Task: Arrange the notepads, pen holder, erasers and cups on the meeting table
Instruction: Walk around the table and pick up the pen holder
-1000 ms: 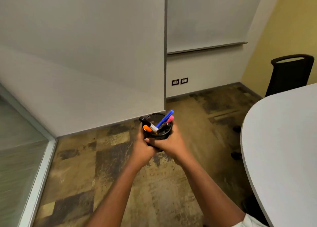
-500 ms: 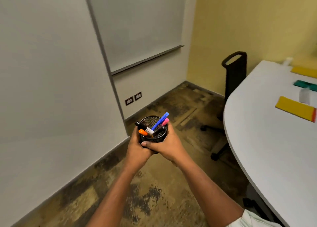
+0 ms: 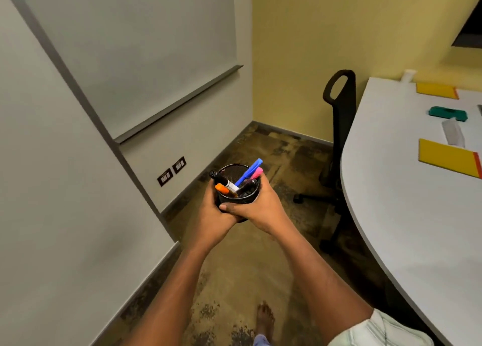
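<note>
Since the earlier frames the view is swung further right, so more of the rounded white meeting table (image 3: 407, 215) is brought into sight, while the black wire-mesh pen holder (image 3: 238, 198) is kept in the same two-handed grasp. The holder is carried upright above the patterned brown floor, well apart from the table's curved edge and to its left. It is clasped from both sides: the left hand (image 3: 210, 215) is wrapped around its left wall and the right hand (image 3: 260, 207) around its right wall, with the right thumb laid across the front. Several markers are seen standing in it, among them a blue one (image 3: 249, 172), a pink one (image 3: 257, 173) and an orange-capped one (image 3: 221, 188).

On the table, two flat yellow notepads are laid: one near the table's close part (image 3: 446, 157) and one at its far end (image 3: 435, 90). Between them a teal block eraser (image 3: 447, 112) is set, with a pale grey oblong object (image 3: 453, 133) just beside it. A black office chair (image 3: 341, 110) is stood against the table's left edge.
</note>
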Demonstrator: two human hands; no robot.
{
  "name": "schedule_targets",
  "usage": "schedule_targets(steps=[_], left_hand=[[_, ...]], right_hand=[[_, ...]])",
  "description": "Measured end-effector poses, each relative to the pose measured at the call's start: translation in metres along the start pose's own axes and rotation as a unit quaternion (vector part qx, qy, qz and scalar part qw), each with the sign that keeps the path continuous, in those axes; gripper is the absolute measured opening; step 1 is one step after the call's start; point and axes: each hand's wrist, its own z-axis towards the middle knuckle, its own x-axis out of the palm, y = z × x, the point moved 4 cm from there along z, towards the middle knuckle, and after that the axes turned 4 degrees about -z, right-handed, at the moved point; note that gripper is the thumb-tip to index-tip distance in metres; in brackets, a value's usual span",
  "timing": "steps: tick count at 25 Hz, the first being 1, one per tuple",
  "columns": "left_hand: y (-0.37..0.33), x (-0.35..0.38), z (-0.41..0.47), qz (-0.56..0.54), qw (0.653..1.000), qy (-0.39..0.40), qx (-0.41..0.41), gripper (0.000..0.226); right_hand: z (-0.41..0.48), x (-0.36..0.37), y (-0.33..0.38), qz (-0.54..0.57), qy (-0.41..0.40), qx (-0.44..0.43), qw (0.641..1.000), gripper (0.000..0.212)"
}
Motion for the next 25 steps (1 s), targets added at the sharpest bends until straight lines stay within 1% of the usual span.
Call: schedule_targets(steps=[3, 7, 12, 15, 18, 20, 22, 25], left_hand=[[0.004, 0.006, 0.079, 0.001, 1.000, 0.008, -0.001, 0.073], [0.007, 0.019, 0.191, -0.014, 1.000, 0.010, -0.007, 0.071], [0.027, 0.021, 0.313, 0.000, 0.999, 0.030, -0.011, 0.076], [0.043, 0.024, 0.402, 0.008, 0.997, 0.071, -0.001, 0.072], [0.051, 0.027, 0.481, -0.007, 0.994, 0.113, 0.002, 0.068], [0.057, 0.026, 0.557, -0.009, 0.988, 0.155, 0.004, 0.068], [0.054, 0.027, 0.579, -0.005, 0.986, 0.166, 0.011, 0.066], [0.061, 0.041, 0.658, 0.007, 0.974, 0.225, 0.008, 0.068]], right_hand=[[0.078, -0.011, -0.001, -0.007, -0.012, 0.016, 1.000, 0.083], [0.188, -0.033, 0.002, -0.016, -0.023, 0.012, 1.000, 0.080], [0.299, -0.041, -0.005, -0.025, -0.056, 0.018, 0.998, 0.082], [0.377, -0.047, -0.012, -0.030, -0.099, 0.022, 0.994, 0.078], [0.446, -0.050, -0.012, -0.027, -0.132, 0.027, 0.990, 0.075], [0.513, -0.050, -0.009, -0.025, -0.174, 0.040, 0.984, 0.075], [0.529, -0.052, -0.004, -0.020, -0.174, 0.042, 0.984, 0.078], [0.593, -0.066, -0.011, -0.017, -0.227, 0.063, 0.972, 0.081]])
